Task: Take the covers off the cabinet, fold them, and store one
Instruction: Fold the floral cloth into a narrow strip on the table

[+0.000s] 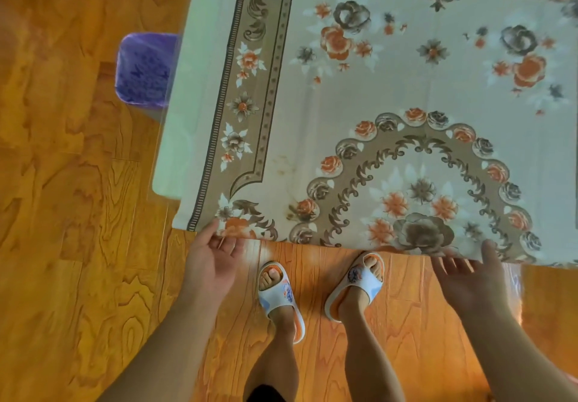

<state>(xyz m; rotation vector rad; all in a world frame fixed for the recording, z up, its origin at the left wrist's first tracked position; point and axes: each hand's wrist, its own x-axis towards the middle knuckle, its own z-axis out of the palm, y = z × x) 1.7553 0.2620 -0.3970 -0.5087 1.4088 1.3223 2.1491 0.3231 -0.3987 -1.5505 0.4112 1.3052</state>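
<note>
A floral cover, beige with orange and brown roses, lies flat over the cabinet top and hangs over its near edge. A clear plastic sheet shows past the cloth's left side, and again as a shiny strip at the near right. My left hand is at the cover's near left corner, palm up. Its thumb touches the edge and its fingers are loosely bent just below it. My right hand reaches to the near edge further right, with its fingers spread and straight and its thumb against the hem. Neither hand grips the cloth.
A purple-lined bin stands on the wooden floor at the cabinet's left side. My feet in white and orange slippers stand close to the cabinet's front, between my arms.
</note>
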